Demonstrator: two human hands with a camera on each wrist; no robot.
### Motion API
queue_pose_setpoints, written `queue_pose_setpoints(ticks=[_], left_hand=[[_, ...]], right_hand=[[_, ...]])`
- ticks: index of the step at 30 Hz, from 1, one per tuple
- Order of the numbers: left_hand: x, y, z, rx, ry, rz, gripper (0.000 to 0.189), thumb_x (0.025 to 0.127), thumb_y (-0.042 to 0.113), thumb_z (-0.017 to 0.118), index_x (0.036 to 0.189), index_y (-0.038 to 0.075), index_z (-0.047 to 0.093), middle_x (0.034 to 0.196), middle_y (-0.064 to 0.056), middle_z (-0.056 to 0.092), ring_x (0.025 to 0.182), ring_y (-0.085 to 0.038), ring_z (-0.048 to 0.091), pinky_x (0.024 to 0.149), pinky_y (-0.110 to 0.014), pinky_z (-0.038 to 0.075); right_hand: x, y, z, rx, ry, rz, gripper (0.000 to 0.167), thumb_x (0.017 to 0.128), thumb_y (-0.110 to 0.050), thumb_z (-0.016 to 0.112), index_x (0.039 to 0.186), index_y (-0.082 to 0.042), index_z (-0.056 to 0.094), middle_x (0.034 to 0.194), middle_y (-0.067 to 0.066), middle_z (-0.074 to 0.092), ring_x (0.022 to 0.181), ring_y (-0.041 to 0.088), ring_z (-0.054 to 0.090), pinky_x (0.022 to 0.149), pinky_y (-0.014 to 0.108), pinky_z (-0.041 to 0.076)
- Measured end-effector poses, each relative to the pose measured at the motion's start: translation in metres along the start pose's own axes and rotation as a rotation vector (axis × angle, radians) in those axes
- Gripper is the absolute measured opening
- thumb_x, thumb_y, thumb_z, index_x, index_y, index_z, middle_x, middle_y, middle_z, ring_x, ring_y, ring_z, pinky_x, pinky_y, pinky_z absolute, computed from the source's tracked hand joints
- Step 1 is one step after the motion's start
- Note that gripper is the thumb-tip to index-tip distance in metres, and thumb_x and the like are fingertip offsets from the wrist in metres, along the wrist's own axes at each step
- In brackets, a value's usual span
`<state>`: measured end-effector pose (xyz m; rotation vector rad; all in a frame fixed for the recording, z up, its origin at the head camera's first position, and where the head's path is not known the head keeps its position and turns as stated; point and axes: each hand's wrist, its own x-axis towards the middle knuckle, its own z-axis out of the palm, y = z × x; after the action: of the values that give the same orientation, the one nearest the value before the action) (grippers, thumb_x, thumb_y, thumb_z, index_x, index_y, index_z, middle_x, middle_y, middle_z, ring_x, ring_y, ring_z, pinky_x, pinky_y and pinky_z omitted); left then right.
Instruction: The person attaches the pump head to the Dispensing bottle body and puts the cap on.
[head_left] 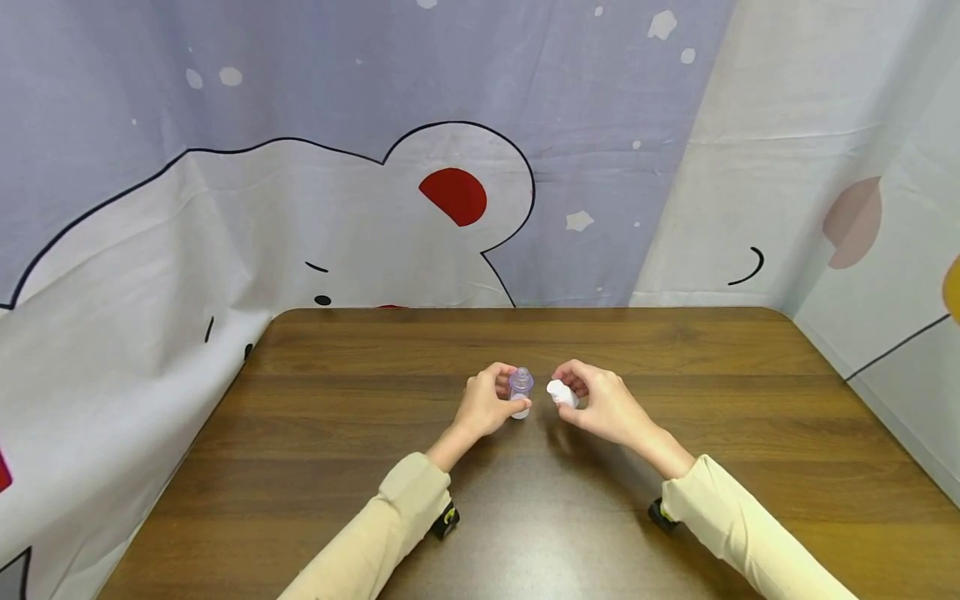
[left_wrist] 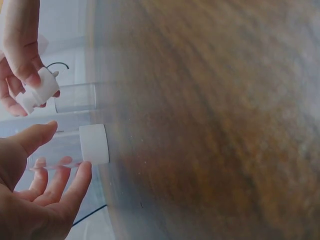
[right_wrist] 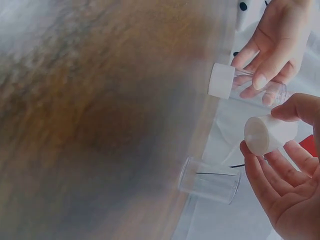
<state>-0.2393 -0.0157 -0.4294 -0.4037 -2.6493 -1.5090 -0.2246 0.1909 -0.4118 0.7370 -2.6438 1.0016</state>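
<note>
Slightly left of the table's middle, my left hand [head_left: 482, 407] holds a small clear bottle [head_left: 521, 385] upright between thumb and fingers. Its white base [left_wrist: 94, 144] is down at the tabletop, and a narrow bare neck shows on top in the head view. My right hand [head_left: 609, 407] pinches a white pump top [head_left: 562, 393], tilted, just right of the bottle and apart from it. The right wrist view shows the broad round end of this pump top [right_wrist: 257, 136]. Beyond the hands stands a clear cylindrical cover [right_wrist: 209, 181], also seen in the left wrist view.
A brown wood-grain table [head_left: 337, 483] lies under both hands. Behind it and along its sides hangs a printed curtain [head_left: 585, 167], close to the table's far edge. Black straps show under both sleeves at the wrists.
</note>
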Motion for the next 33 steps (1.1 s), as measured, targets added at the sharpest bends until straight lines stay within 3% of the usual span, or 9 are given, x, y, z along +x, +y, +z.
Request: queue_pose_setpoints(ticks=[8,33], left_hand=[[0.0,0.0,0.0,0.006,-0.003,-0.009,0.046,0.073,0.011,0.082,0.113,0.001,0.062,0.1,-0.015,0.071,0.091,-0.026,0.069,0.081,-0.037,0.055],[0.0,0.0,0.0,0.008,0.0,0.005,0.047,0.073,0.009,0.082,0.113,0.0,0.061,0.099,-0.016,0.071,0.09,-0.027,0.069,0.08,-0.038,0.055]], right_hand=[[0.003,0.0,0.0,0.027,0.039,-0.013,0.034,0.07,-0.001,0.073,0.101,-0.007,0.059,0.089,0.003,0.068,0.082,0.015,0.066,0.074,0.03,0.057],[0.012,-0.009,-0.001,0.181,0.136,0.01,0.034,0.073,0.002,0.074,0.102,-0.004,0.058,0.092,0.01,0.069,0.083,0.021,0.068,0.077,0.038,0.058]])
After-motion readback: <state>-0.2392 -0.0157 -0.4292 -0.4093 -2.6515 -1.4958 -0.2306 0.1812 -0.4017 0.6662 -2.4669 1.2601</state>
